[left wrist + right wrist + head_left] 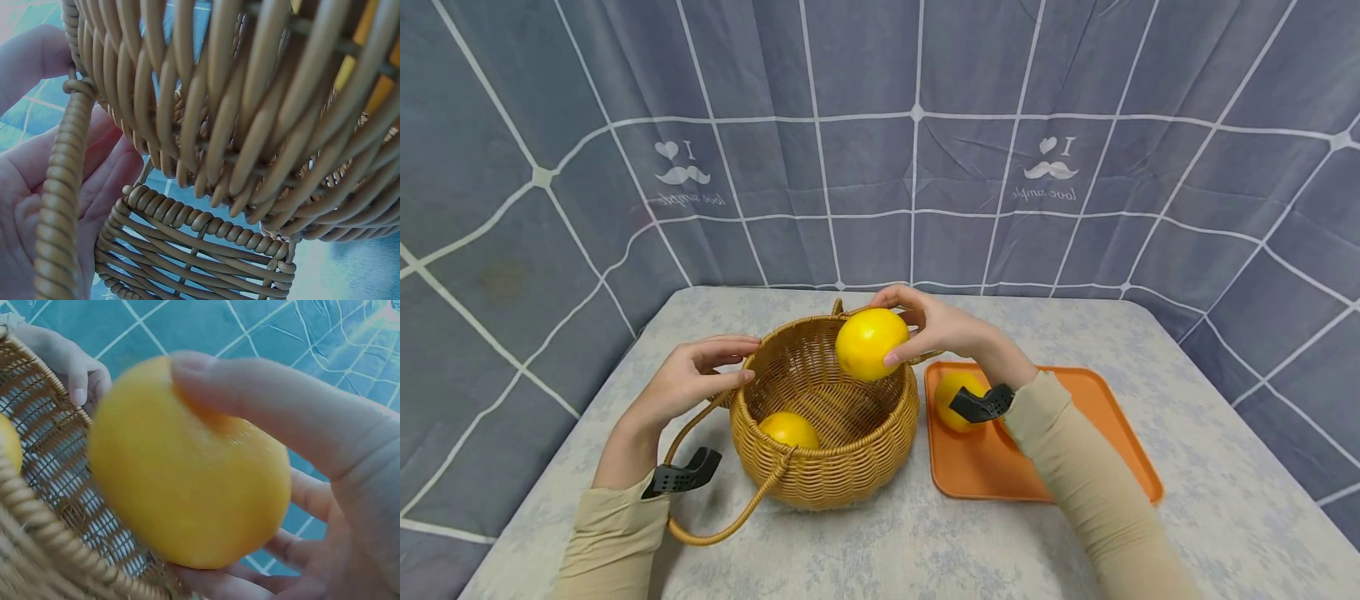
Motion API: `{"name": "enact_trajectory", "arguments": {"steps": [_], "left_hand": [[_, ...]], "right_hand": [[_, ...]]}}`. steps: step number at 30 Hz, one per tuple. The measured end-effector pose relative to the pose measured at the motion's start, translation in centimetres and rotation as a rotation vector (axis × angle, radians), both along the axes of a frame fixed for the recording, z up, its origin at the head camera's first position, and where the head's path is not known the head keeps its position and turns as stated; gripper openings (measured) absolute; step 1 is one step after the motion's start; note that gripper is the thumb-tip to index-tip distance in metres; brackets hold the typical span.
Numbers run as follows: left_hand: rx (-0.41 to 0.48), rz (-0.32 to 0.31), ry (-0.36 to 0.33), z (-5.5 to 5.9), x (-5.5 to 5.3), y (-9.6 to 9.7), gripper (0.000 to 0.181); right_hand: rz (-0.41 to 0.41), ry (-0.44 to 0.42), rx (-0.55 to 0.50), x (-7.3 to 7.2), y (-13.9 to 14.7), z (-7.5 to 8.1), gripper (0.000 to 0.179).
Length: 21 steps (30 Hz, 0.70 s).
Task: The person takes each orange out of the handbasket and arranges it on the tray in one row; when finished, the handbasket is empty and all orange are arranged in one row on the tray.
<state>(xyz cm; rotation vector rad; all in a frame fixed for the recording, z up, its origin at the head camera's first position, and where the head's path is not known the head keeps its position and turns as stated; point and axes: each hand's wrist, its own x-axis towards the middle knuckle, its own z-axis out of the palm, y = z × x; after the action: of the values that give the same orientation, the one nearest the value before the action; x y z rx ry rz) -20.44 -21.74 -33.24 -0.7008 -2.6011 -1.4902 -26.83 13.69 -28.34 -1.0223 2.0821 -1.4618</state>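
Note:
My right hand [936,325] holds a glossy yellow citrus fruit [870,343] between thumb and fingers, over the right side of the wicker basket [827,483]. In the right wrist view the thumb presses on the top of this fruit [187,481], with fingers beneath it. A second yellow citrus fruit [790,430] lies inside the basket, near its front wall. At the basket's left rim my left hand [688,375] grips with thumb and fingertips. From the left wrist, the looped handle [59,206] crosses in front of the palm.
Right of the basket lies an orange tray [985,475] with another yellow fruit [955,400] on it, partly hidden by my right wrist. The basket's handle [730,529] droops onto the table [880,558] at the front left. A grey checked curtain [880,167] hangs behind the table.

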Motion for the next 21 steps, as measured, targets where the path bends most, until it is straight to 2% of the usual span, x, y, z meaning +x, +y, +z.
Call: {"name": "enact_trajectory", "arguments": {"steps": [6, 16, 21], "left_hand": [[-0.012, 0.014, -0.012, 0.1, 0.0, 0.0, 0.038], [-0.011, 0.018, -0.021, 0.0, -0.1, -0.1, 0.039], [-0.002, 0.011, -0.010, 0.0, -0.1, -0.1, 0.039]], "right_hand": [[-0.173, -0.013, 0.004, 1.3, 2.2, -0.1, 0.068], [-0.326, 0.006, -0.031, 3.4, 6.3, 0.1, 0.068], [-0.433, 0.054, -0.017, 4.3, 8.4, -0.1, 0.067]]}}
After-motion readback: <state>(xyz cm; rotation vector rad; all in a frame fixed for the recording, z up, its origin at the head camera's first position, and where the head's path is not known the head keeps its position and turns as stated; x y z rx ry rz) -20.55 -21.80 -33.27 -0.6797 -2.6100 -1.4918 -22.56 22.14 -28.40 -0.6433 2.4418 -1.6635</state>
